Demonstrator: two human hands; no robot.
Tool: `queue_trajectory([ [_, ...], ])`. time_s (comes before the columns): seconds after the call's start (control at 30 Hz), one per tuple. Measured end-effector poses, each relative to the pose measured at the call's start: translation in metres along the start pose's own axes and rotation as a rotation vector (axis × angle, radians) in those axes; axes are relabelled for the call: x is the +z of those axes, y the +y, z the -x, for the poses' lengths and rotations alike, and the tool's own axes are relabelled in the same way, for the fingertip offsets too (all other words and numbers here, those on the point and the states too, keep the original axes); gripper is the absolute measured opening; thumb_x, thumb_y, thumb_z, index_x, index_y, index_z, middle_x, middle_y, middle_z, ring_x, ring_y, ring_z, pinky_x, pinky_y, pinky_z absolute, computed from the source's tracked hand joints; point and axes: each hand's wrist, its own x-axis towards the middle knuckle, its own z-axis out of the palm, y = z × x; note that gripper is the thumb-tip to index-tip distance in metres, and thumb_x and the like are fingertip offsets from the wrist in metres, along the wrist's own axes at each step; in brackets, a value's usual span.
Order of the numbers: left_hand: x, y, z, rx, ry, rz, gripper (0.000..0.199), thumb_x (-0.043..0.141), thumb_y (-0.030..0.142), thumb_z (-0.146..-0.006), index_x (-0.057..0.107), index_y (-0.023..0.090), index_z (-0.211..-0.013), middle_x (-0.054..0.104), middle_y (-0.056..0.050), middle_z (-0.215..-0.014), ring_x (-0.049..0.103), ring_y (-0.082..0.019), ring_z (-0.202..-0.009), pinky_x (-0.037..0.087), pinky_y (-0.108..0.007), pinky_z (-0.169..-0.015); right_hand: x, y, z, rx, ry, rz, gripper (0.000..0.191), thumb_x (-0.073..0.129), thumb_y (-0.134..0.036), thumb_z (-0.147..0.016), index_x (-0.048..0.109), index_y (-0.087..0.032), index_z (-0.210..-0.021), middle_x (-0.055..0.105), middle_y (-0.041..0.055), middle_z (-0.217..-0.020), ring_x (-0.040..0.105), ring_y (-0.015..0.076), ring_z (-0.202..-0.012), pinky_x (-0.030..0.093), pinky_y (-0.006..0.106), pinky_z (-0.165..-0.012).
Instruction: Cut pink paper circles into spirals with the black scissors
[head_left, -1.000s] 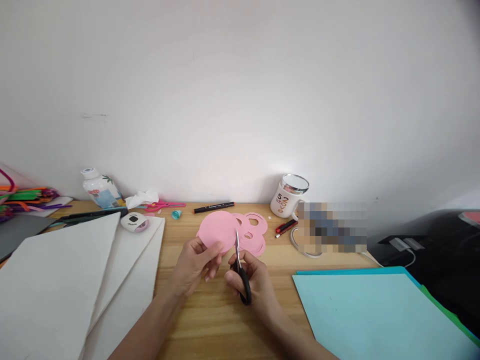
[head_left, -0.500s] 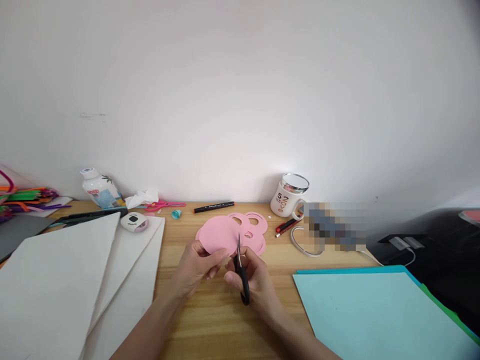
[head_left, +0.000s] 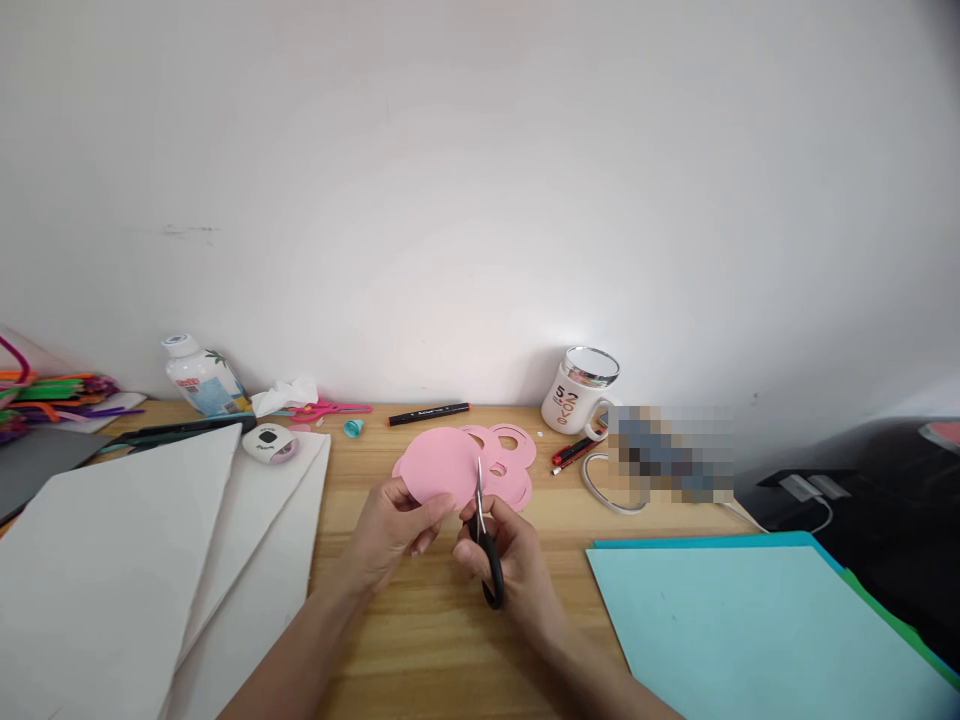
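Note:
My left hand (head_left: 401,522) pinches the lower edge of a round pink paper disc (head_left: 441,466) between thumb and fingers. In my right hand (head_left: 506,550) is a pair of scissors (head_left: 490,565) with black handles, its blades pointing up at the disc's right edge. Whether the blades are parted is hard to make out. Behind the disc lie more pink paper pieces (head_left: 517,485) with rounded outlines and cut-out holes, partly covered by it.
A black marker (head_left: 428,414), a teal cap (head_left: 353,428) and pink scissors (head_left: 330,409) lie along the wall. A white mug (head_left: 568,402) stands to the right. White boards (head_left: 112,560) cover the left side, light-blue sheets (head_left: 750,620) the right.
The scissors and my right hand have shifted very slightly to the right, with the handles turned a little. My left hand and the disc are almost unmoved.

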Motion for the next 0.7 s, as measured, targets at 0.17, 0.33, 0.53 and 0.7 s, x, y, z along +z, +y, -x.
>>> queue_trajectory([
  [0.17, 0.0000, 0.0014, 0.0004, 0.013, -0.008, 0.004, 0.031, 0.070, 0.036, -0.062, 0.053, 0.013, -0.049, 0.042, 0.005, -0.039, 0.031, -0.004, -0.035, 0.020, -0.019, -0.036, -0.0008, 0.0017, 0.0004, 0.014, 0.010, 0.021, 0.041, 0.069, -0.051, -0.063, 0.045, -0.021, -0.076, 0.037, -0.0085, -0.051, 0.027, 0.0075, -0.043, 0.021, 0.019, -0.040],
  [0.33, 0.0006, 0.0041, 0.0004, 0.022, 0.008, 0.027, 0.034, 0.071, 0.035, -0.060, 0.049, 0.014, -0.045, 0.041, 0.006, -0.037, 0.031, -0.004, -0.034, 0.019, -0.018, -0.035, -0.0014, 0.0016, 0.0008, 0.042, 0.012, 0.006, 0.041, 0.070, -0.051, -0.062, 0.047, -0.020, -0.077, 0.041, -0.0084, -0.048, 0.031, 0.0063, -0.040, 0.024, 0.018, -0.038],
  [0.53, 0.0010, 0.0065, 0.0015, 0.010, 0.003, 0.074, 0.031, 0.070, 0.035, -0.063, 0.052, 0.013, -0.050, 0.048, 0.005, -0.042, 0.035, -0.003, -0.032, 0.021, -0.016, -0.031, -0.0021, 0.0030, 0.0024, 0.089, 0.037, 0.021, 0.038, 0.070, -0.047, -0.063, 0.047, -0.020, -0.075, 0.041, -0.0093, -0.045, 0.032, 0.0052, -0.035, 0.023, 0.016, -0.035],
  [0.7, 0.0001, 0.0052, 0.0009, -0.036, -0.042, 0.131, 0.029, 0.069, 0.037, -0.066, 0.054, 0.013, -0.057, 0.055, 0.003, -0.049, 0.039, -0.004, -0.030, 0.022, -0.016, -0.029, -0.0018, 0.0065, 0.0033, 0.085, 0.017, 0.027, 0.037, 0.070, -0.045, -0.064, 0.047, -0.020, -0.077, 0.041, -0.0095, -0.047, 0.032, 0.0059, -0.038, 0.024, 0.017, -0.036],
])
